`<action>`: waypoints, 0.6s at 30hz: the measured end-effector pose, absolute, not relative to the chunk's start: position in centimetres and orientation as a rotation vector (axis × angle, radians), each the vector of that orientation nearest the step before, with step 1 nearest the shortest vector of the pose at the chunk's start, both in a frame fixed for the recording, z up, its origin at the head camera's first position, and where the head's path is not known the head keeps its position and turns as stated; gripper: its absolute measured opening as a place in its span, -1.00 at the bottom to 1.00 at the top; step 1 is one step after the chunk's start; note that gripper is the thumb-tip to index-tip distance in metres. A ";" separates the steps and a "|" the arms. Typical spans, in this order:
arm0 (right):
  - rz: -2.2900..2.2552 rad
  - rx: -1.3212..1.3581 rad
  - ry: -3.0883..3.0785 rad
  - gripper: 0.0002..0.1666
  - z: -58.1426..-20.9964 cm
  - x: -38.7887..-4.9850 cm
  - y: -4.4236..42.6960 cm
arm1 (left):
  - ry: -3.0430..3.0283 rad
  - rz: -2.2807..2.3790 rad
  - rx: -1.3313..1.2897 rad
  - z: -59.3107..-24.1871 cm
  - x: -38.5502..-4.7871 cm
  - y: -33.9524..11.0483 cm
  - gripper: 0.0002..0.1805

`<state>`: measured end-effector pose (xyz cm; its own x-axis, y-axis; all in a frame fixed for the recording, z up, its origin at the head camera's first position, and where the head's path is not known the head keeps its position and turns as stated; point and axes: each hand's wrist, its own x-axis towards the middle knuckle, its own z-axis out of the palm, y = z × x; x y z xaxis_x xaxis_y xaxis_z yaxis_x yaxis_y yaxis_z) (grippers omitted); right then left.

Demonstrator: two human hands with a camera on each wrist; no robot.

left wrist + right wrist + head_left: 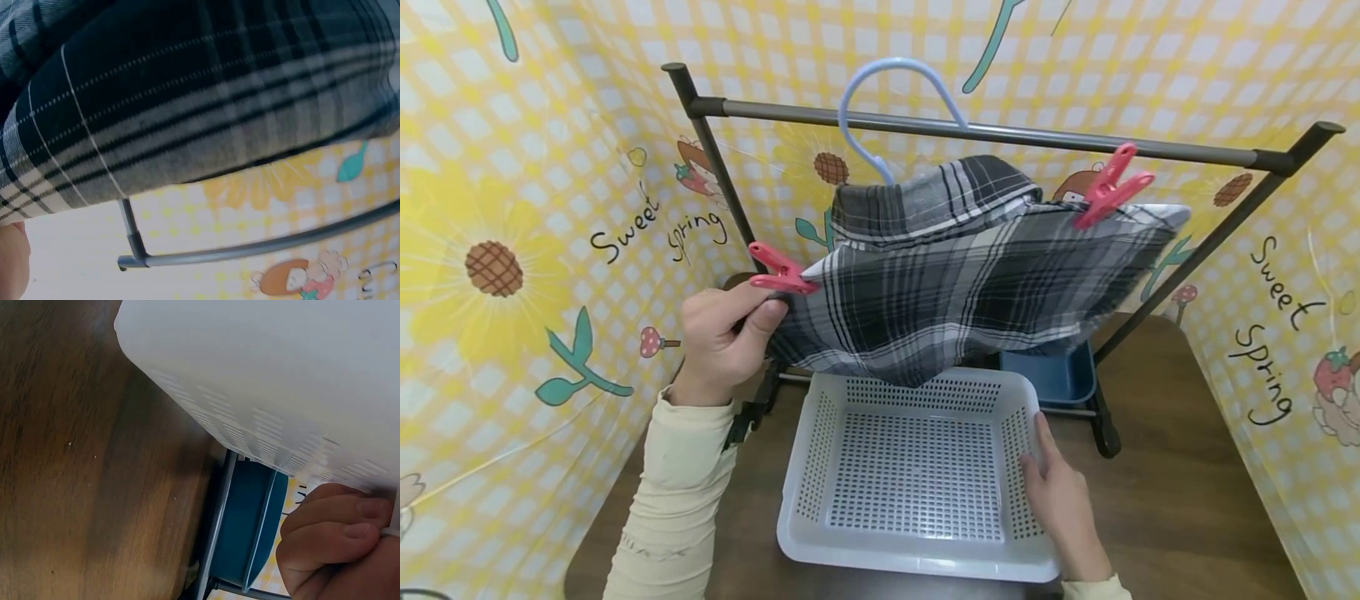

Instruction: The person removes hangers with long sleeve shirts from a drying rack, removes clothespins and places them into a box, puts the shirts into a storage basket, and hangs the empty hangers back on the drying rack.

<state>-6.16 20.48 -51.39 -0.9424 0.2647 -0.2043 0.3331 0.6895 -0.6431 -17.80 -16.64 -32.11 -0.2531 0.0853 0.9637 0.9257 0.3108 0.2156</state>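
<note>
A grey, black and white plaid shirt [925, 275] hangs on a light blue hanger [898, 65], whose hook goes over the rack's top bar. Two red clothespins [1111, 187] are clipped at the shoulders, one per side. My left hand [726, 337] pinches the shirt's left shoulder edge, just beneath the left clothespin [781, 271]. In the left wrist view the plaid cloth [187, 112] fills the top. My right hand [1063, 500] grips the right rim of a white perforated basket [917, 562]; its curled fingers [331, 531] show under that rim in the right wrist view.
A dark metal clothes rack [1000, 137] stands across the brown wooden table [1180, 500]. Behind the basket, a blue bin [1052, 375] sits low at the rack's base. Yellow checked cloth [512, 208] with flower prints surrounds the table at the back and sides.
</note>
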 end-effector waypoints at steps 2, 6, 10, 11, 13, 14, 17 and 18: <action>-1.082 0.479 2.821 -0.18 -51.6 -6.2 20.6 | -1.556 -1.116 -0.931 -31.6 -17.3 -16.2 -0.39; -1.080 0.445 2.854 -0.20 -51.8 -6.2 20.7 | -1.510 -1.165 -0.891 -30.5 -15.9 -15.7 -0.34; -1.105 0.445 2.844 -0.20 -51.9 -6.2 20.8 | -1.511 -1.207 -0.913 -29.4 -15.2 -15.6 -0.33; -1.106 0.442 2.846 -0.20 -51.9 -6.2 20.8 | -1.506 -1.223 -0.933 -29.3 -15.2 -15.6 -0.34; -1.112 0.442 2.850 -0.19 -51.9 -6.1 20.9 | -1.519 -1.244 -0.967 -29.2 -15.3 -15.8 -0.36; -1.107 0.438 2.857 -0.19 -51.9 -6.1 21.0 | -1.530 -1.256 -0.980 -29.3 -15.3 -16.0 -0.37; -1.088 0.423 2.882 -0.23 -51.9 -6.0 21.1 | -1.585 -1.294 -1.010 -29.8 -15.4 -17.0 -0.41; -1.091 0.423 2.873 -0.25 -51.9 -6.0 21.2 | -1.608 -1.302 -1.014 -30.1 -15.4 -17.3 -0.43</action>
<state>-6.02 21.16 -51.89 -0.9621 0.2385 -0.1321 0.2661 0.7154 -0.6460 -15.40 -17.31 -30.13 -0.3462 0.0932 0.9335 0.9325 0.1432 0.3316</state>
